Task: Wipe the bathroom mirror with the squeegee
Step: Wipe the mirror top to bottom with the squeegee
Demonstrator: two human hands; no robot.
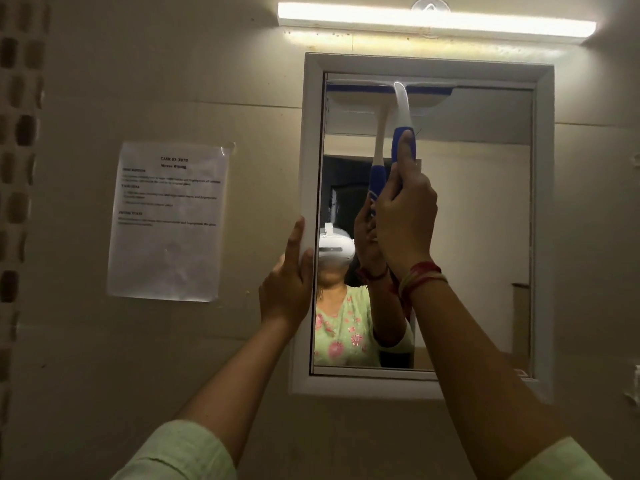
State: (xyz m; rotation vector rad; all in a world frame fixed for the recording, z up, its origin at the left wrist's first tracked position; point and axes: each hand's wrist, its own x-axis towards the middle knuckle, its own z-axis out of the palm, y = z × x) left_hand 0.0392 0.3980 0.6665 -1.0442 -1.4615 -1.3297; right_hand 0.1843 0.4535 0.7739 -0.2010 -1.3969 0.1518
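Note:
A white-framed bathroom mirror (485,237) hangs on the beige wall. A white and blue squeegee (401,109) rests with its blade flat against the glass along the mirror's top edge. My right hand (405,220) is closed around its blue handle, thumb pointing up along it, bangles on the wrist. My left hand (287,282) grips the mirror's left frame edge (310,150) about halfway down, fingers wrapped around it. The glass reflects the squeegee, my arm and a person wearing a white headset.
A lit tube light (433,24) runs above the mirror. A printed task sheet (169,220) is taped to the wall left of the mirror. A dark patterned strip (17,150) runs down the far left edge.

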